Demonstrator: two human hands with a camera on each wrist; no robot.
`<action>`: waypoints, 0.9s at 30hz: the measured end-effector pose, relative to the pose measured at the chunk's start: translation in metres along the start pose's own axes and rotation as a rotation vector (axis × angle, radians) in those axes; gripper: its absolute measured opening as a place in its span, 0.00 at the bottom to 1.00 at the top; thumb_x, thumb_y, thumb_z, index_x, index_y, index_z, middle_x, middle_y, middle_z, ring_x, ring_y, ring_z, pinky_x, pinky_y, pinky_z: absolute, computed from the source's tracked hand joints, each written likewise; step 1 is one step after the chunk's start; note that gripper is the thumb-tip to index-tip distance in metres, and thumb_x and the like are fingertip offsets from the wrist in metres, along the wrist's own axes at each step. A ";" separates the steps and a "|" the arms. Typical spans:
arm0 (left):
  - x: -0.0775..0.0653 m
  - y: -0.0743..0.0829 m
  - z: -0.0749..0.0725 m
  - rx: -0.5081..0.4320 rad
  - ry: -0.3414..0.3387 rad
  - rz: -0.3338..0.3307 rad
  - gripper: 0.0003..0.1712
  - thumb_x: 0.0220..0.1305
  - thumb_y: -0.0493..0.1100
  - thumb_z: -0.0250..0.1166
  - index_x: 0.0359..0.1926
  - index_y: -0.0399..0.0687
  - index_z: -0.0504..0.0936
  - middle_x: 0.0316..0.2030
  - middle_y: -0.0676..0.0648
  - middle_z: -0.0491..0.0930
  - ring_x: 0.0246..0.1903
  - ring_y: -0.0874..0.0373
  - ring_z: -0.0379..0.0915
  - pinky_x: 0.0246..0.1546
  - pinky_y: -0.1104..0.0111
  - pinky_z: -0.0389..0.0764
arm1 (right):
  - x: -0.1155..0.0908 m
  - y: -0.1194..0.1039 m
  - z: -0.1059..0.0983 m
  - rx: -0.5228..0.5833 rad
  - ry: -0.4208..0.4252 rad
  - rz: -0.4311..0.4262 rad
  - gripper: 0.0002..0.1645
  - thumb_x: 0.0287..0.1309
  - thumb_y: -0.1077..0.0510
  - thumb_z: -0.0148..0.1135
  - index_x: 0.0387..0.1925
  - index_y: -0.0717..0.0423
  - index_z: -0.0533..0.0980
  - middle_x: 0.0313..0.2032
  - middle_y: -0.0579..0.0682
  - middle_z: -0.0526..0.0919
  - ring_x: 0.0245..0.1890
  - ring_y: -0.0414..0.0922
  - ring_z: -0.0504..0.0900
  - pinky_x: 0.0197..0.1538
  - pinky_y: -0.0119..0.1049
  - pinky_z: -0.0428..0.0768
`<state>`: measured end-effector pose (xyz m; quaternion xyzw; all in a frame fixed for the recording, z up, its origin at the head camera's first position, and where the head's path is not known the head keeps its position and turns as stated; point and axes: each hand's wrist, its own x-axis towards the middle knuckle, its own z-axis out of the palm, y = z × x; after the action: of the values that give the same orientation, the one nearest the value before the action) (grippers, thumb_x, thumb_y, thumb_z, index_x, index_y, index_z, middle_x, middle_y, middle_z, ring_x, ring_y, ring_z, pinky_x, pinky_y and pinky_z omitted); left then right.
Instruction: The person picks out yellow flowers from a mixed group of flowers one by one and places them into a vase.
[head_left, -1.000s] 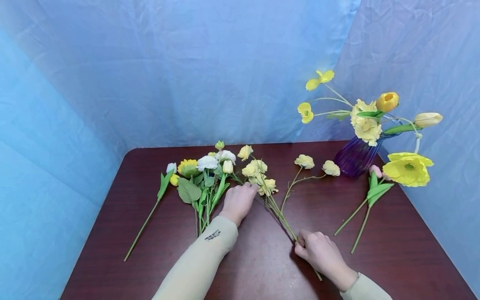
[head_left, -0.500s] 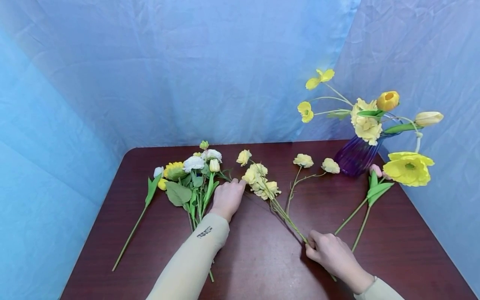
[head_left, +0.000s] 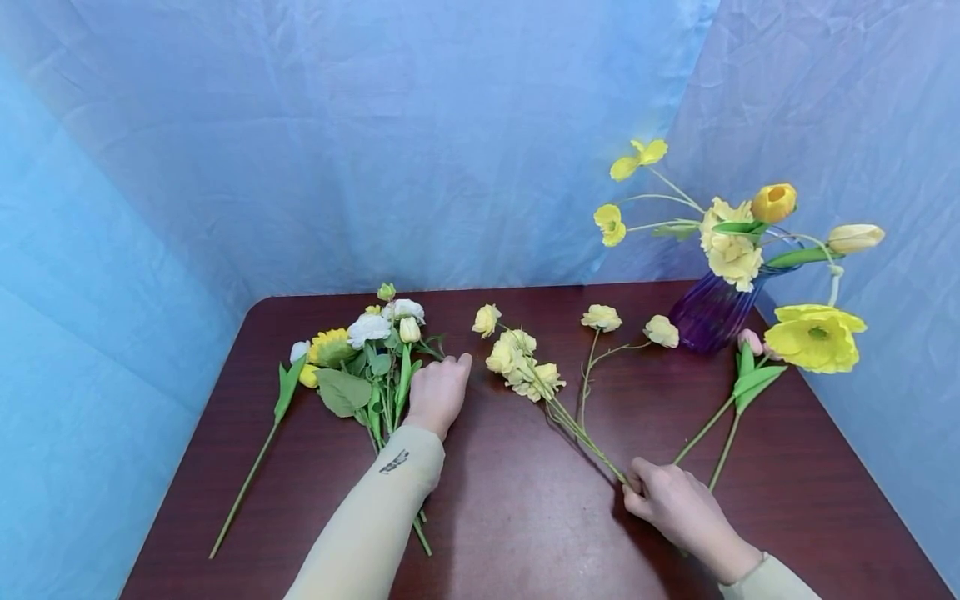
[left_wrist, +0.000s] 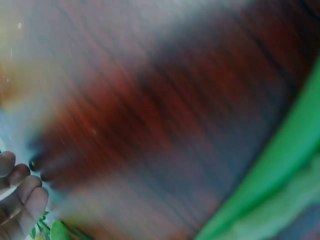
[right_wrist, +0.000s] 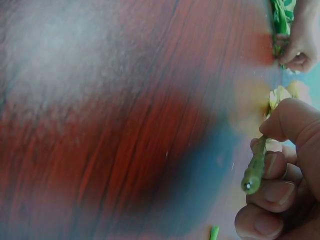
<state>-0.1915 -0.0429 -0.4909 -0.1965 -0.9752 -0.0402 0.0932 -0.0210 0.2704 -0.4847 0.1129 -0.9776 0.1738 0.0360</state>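
My right hand [head_left: 678, 508] grips the stem of a pale yellow artificial flower spray [head_left: 517, 362] low down. Its blooms [head_left: 601, 317] fan out toward the back of the table. The cut stem end [right_wrist: 252, 182] pokes out between thumb and fingers in the right wrist view. My left hand [head_left: 438, 393] lies against the right side of a mixed bunch, with white blooms [head_left: 369, 330], a sunflower [head_left: 330, 348], a cream tulip [head_left: 409, 330] and green leaves [head_left: 343, 392]. In the left wrist view its fingers [left_wrist: 35, 205] are relaxed, with nothing visible between them.
At the back right, a purple-blue glass vase [head_left: 708, 312] holds yellow poppies [head_left: 816, 337], tulips [head_left: 775, 202] and other blooms. Pink tulips [head_left: 750, 342] lie before it. On the left lies a separate tulip stem [head_left: 247, 487]. A blue cloth [head_left: 450, 150] hangs behind the table [head_left: 540, 517].
My left hand and the mixed bunch beside it have slid left, with the separate tulip stem shifting left too. My right hand has drawn the yellow spray's stem slightly right.
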 end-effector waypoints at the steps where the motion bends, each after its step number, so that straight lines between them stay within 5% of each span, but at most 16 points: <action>1: 0.000 -0.001 0.000 0.001 0.002 -0.002 0.05 0.69 0.35 0.55 0.35 0.48 0.74 0.28 0.45 0.80 0.23 0.47 0.76 0.18 0.55 0.78 | 0.000 0.001 0.000 -0.005 0.004 -0.008 0.21 0.41 0.62 0.67 0.16 0.42 0.61 0.12 0.31 0.59 0.12 0.32 0.58 0.15 0.31 0.60; 15: -0.017 -0.011 -0.003 0.018 0.010 0.101 0.04 0.62 0.36 0.60 0.32 0.46 0.80 0.33 0.45 0.77 0.31 0.47 0.73 0.22 0.55 0.79 | 0.005 -0.001 0.002 -0.045 0.089 -0.101 0.20 0.42 0.61 0.70 0.19 0.40 0.65 0.13 0.29 0.58 0.11 0.34 0.57 0.12 0.33 0.60; 22: -0.039 -0.015 -0.028 0.006 -0.051 0.173 0.07 0.62 0.45 0.64 0.38 0.49 0.82 0.37 0.46 0.79 0.38 0.46 0.74 0.33 0.53 0.79 | 0.011 -0.003 0.000 -0.062 0.140 -0.152 0.16 0.40 0.63 0.68 0.22 0.43 0.69 0.14 0.29 0.60 0.11 0.35 0.59 0.11 0.36 0.61; 27: -0.057 -0.022 -0.051 -0.012 -0.094 0.175 0.19 0.60 0.53 0.66 0.49 0.51 0.81 0.49 0.46 0.78 0.51 0.43 0.71 0.46 0.48 0.76 | 0.020 -0.006 -0.005 -0.067 0.187 -0.209 0.16 0.40 0.63 0.67 0.23 0.44 0.68 0.14 0.29 0.59 0.10 0.35 0.58 0.10 0.35 0.59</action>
<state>-0.1395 -0.0902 -0.4534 -0.2830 -0.9574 -0.0287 0.0493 -0.0386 0.2626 -0.4761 0.1961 -0.9582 0.1461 0.1488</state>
